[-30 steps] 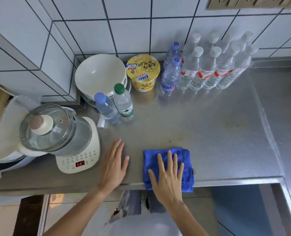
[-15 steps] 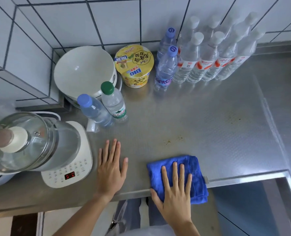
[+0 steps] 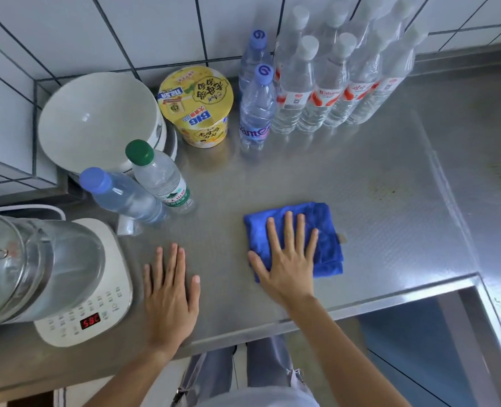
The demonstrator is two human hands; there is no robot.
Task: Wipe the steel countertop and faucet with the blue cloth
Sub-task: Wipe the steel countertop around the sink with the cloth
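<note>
From the head camera I see my right hand (image 3: 287, 257) spread flat, fingers splayed, pressing the folded blue cloth (image 3: 325, 230) onto the steel countertop (image 3: 375, 160) near its front edge. My left hand (image 3: 170, 292) lies flat and empty beside the kettle base (image 3: 96, 304).

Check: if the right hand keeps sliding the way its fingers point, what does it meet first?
Probably the nearer blue-capped bottle by the noodle cup. The right hand on the blue cloth points there across bare countertop; depth is uncertain.

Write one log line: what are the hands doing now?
right hand: flat on folded blue cloth | left hand: flat on steel countertop | faucet: unseen
</note>
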